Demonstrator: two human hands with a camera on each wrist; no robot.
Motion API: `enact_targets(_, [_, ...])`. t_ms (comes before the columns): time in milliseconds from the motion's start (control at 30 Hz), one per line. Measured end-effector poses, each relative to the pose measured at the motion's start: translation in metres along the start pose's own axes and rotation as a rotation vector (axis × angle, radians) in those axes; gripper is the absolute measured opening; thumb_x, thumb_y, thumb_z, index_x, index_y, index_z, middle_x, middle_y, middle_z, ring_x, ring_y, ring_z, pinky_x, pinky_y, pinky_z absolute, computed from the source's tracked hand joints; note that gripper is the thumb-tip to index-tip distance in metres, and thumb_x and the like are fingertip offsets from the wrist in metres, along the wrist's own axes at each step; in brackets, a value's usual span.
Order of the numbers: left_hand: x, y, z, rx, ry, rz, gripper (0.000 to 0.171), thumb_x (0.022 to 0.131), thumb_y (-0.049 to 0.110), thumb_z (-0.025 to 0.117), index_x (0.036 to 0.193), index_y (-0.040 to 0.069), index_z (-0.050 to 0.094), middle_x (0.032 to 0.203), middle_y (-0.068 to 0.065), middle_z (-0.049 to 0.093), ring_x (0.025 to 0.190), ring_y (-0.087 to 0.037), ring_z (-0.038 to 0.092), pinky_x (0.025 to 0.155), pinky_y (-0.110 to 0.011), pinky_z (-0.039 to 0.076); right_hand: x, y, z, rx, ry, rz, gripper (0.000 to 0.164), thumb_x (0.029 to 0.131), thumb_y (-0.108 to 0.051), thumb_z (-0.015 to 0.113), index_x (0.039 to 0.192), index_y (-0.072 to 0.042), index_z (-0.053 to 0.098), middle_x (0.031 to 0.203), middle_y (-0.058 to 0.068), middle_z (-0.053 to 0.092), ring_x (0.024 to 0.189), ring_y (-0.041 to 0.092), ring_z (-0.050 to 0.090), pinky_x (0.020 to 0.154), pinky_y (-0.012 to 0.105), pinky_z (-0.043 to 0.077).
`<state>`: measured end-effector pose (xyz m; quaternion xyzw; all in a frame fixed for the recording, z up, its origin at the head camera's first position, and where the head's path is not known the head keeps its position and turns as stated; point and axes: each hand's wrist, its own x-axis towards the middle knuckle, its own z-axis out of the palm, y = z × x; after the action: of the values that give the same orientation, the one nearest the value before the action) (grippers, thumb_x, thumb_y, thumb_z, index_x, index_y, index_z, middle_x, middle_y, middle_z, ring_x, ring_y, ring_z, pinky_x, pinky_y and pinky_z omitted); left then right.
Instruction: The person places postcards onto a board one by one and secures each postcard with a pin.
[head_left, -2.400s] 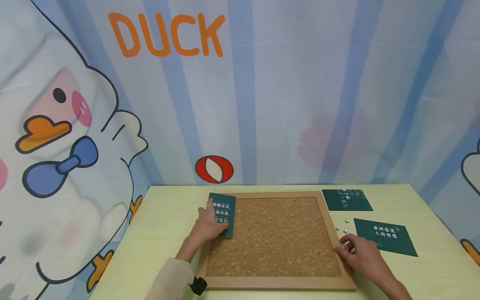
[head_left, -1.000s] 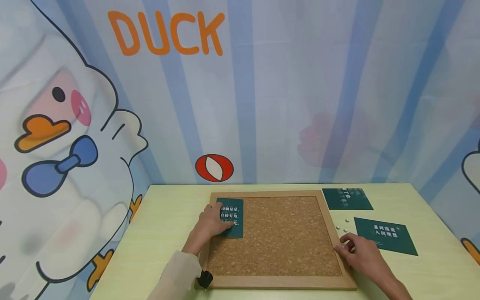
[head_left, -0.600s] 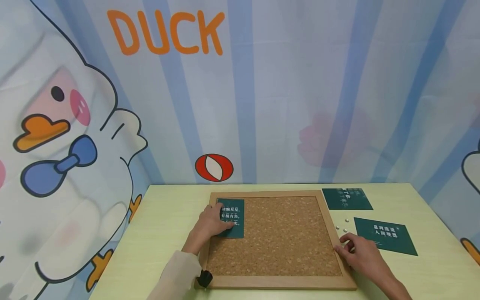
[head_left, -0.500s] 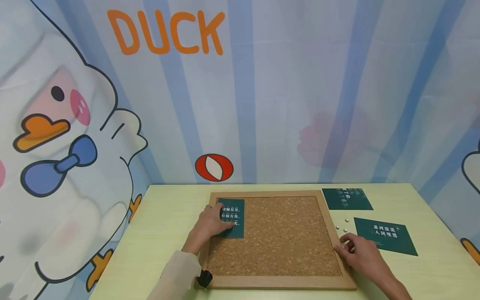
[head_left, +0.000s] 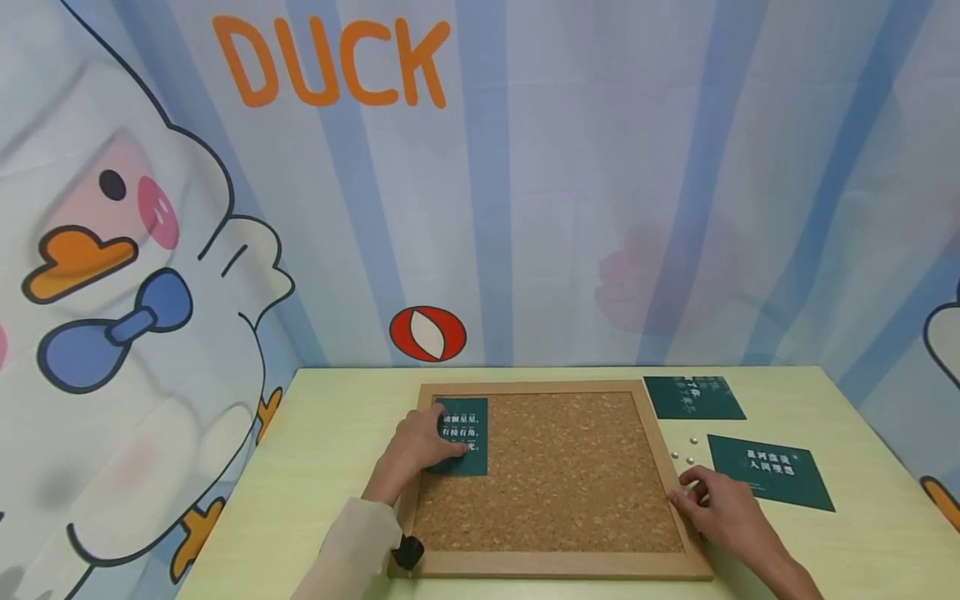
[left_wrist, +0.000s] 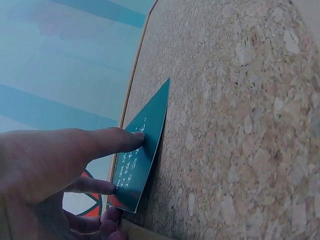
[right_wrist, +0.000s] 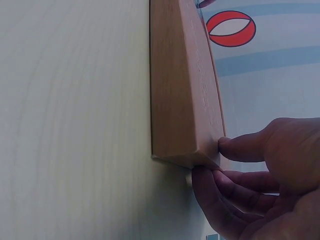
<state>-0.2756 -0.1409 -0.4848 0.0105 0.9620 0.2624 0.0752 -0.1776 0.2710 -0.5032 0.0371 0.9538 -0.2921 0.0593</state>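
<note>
A framed cork board [head_left: 555, 483] lies on the table. On its upper left cork sits a dark green card [head_left: 472, 454] with white lettering. My left hand [head_left: 412, 442] rests over the card's left side; in the left wrist view the thumb [left_wrist: 122, 140] and a fingertip press its printed face, while other fingers lie at the wooden frame. A narrow shadow shows under the card's near edge. At the right, my right hand [head_left: 723, 508] grips the board's frame [right_wrist: 172, 100], thumb on top and fingers against the outer side near the corner.
Two more green cards lie right of the board, one at the back [head_left: 697, 400] and one nearer [head_left: 772, 473]. Several small silver round pieces [head_left: 691, 462] are between the board and the nearer card. A printed curtain [head_left: 555, 208] stands behind the table.
My left hand has moved the card slightly right and down, from over the frame's upper left corner onto the cork, then held it there. My right hand has stayed on the frame.
</note>
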Motion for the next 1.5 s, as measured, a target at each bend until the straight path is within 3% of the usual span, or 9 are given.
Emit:
enact_targets(400, [0.0,0.0,-0.001,0.038,-0.006,-0.001,0.08,0.084,0.041,0.087,0.146,0.003,0.055,0.14,-0.026,0.055,0.121,-0.039,0.055,0.1,-0.059,0.05,0.0,0.002,0.001,0.003,0.004,-0.007,0.034,0.1,-0.019,0.072,0.117,0.009,0.064,0.083,0.004,0.061,0.076,0.018,0.058,0.065,0.034,0.051])
enact_targets(700, [-0.002,-0.002,-0.003,0.107,0.047,-0.004,0.078,0.079,0.051,0.088,0.141,0.012,0.062,0.13,-0.027,0.048,0.117,-0.044,0.047,0.088,-0.064,0.05,0.0,0.001,0.0,0.007,-0.001,-0.011,0.034,0.1,-0.02,0.071,0.116,0.009,0.063,0.083,0.003,0.062,0.076,0.017,0.058,0.065,0.034,0.051])
enact_targets(967, [-0.002,-0.007,-0.001,0.037,0.023,-0.021,0.078,0.081,0.049,0.088,0.143,0.012,0.06,0.138,-0.03,0.044,0.119,-0.047,0.046,0.088,-0.066,0.049,0.0,0.001,0.0,0.007,-0.007,-0.005,0.034,0.1,-0.02,0.071,0.116,0.009,0.063,0.084,0.004,0.062,0.076,0.017,0.059,0.065,0.034,0.051])
enact_targets(1300, [-0.001,-0.009,-0.001,0.025,0.012,-0.037,0.078,0.08,0.051,0.088,0.144,0.015,0.059,0.14,-0.031,0.045,0.121,-0.047,0.046,0.092,-0.069,0.048,0.0,0.003,-0.003,0.011,-0.036,-0.006,0.035,0.099,-0.023,0.073,0.116,0.007,0.064,0.084,0.003,0.063,0.075,0.017,0.059,0.064,0.033,0.052])
enact_targets(1500, [0.001,-0.012,0.001,0.017,0.018,-0.037,0.078,0.079,0.052,0.088,0.142,0.017,0.059,0.136,-0.03,0.046,0.12,-0.048,0.045,0.091,-0.069,0.047,0.002,0.008,-0.012,0.033,-0.007,-0.037,0.04,0.095,-0.022,0.078,0.12,0.006,0.063,0.082,0.003,0.063,0.068,0.016,0.059,0.059,0.033,0.051])
